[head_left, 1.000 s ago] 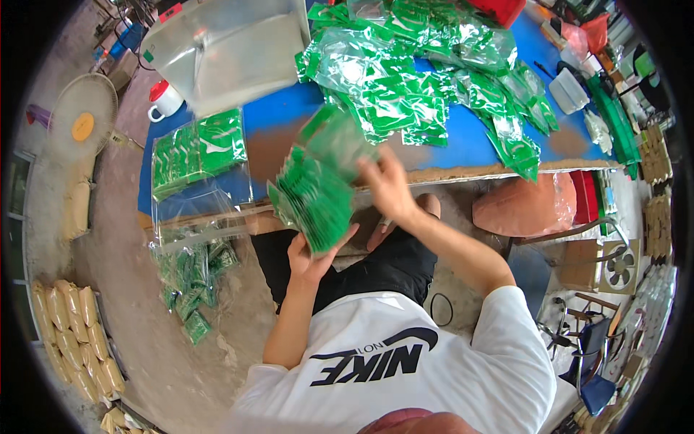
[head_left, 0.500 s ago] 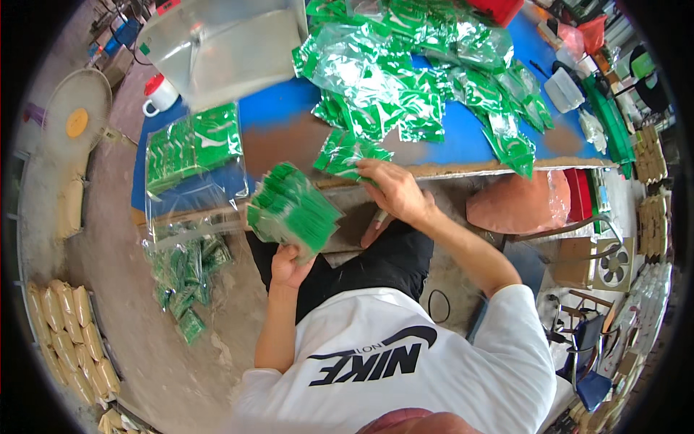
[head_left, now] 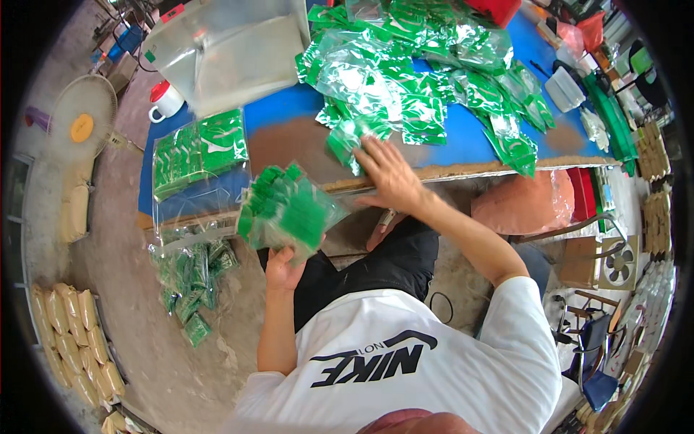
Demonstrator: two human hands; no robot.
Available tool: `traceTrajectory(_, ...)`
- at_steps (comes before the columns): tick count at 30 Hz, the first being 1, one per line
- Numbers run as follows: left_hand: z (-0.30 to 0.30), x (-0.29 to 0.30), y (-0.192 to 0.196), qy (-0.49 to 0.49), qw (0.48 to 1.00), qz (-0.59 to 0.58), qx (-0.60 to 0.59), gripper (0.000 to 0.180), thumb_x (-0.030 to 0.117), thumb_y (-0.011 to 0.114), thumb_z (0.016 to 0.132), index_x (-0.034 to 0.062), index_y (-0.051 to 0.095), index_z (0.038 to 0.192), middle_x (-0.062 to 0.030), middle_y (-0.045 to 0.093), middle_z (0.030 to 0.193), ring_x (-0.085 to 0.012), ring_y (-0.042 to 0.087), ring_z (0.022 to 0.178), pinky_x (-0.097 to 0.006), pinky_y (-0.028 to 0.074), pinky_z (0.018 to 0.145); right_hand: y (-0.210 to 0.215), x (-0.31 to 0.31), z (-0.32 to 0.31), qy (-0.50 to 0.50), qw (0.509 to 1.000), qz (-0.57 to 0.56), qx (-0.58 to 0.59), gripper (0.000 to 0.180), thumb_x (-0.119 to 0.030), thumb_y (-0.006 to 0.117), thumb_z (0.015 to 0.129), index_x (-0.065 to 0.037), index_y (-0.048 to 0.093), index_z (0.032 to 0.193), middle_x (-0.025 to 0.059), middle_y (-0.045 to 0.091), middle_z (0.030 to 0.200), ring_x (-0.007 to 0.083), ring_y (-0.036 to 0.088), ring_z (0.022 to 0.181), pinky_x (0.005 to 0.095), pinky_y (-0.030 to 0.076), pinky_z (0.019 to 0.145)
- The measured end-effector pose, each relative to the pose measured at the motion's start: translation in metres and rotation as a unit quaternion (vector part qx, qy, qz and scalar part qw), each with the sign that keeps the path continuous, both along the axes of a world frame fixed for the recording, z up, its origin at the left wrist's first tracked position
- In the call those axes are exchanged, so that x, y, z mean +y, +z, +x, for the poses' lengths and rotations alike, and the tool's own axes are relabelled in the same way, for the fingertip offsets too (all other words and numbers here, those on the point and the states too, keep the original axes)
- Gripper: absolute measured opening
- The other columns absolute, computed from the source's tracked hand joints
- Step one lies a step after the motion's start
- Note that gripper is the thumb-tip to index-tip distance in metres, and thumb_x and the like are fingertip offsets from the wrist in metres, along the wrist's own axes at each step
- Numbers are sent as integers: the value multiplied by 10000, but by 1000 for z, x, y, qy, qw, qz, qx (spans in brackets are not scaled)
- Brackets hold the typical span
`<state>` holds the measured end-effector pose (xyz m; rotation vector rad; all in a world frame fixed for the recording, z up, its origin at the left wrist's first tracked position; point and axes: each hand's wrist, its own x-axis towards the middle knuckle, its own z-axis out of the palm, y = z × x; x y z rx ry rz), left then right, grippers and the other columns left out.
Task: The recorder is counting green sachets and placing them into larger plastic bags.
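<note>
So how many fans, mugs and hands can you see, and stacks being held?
Fans: 2
Mug: 1
Hands: 2, left hand and right hand
Stack held in left hand: 1
Total: 6

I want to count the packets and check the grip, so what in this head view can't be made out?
- Left hand: its fingers are hidden behind the stack of green packets it holds, so the grip is unclear.
- Stack count: edges blur together, too small to tell.
- Right hand: rests on a green packet at the table edge; pinch or press cannot be told.
- Pile of green packets: overlapping and glare-covered, cut off by the top edge.
</note>
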<state>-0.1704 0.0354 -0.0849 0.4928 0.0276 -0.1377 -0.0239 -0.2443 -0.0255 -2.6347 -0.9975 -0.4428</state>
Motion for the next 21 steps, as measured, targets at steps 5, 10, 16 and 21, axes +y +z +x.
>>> traceTrajectory(5, -10, 24, -6, 38, 997, 63, -21, 710, 1, 806, 721, 52, 519, 1368, -59, 592, 1330, -282, 548, 1253, -469, 440, 1061, -1, 7, -15, 65, 974, 202, 78, 313, -145, 764, 814, -32, 642, 1080, 109, 692, 1044, 320, 668, 974, 422, 531, 812)
traceTrajectory(10, 4, 33, 0, -1, 994, 112, -7, 835, -35, 868, 587, 44, 536, 1349, -76, 614, 1306, -275, 573, 1234, -460, 468, 1042, 58, 28, -35, -10, 744, 498, 446, 185, -179, 633, 991, -8, 614, 1057, -14, 630, 871, 54, 605, 784, 269, 555, 640)
traceTrajectory(16, 25, 33, 13, -92, 974, 204, 11, 864, -100, 873, 510, -13, 547, 1305, -112, 648, 1211, -237, 635, 1107, -402, 521, 941, 80, 15, -39, 39, 698, 393, 597, 213, -164, 610, 981, -3, 596, 1118, 28, 622, 1014, 87, 621, 825, 242, 590, 628)
traceTrajectory(21, 36, 20, 29, -215, 952, 217, -12, 859, -86, 862, 518, -7, 541, 1311, -84, 650, 1208, -223, 625, 1123, -369, 497, 972, 53, 8, -19, 115, 755, 228, 603, 180, -165, 608, 941, 8, 646, 977, 9, 634, 855, 107, 634, 834, 294, 553, 670)
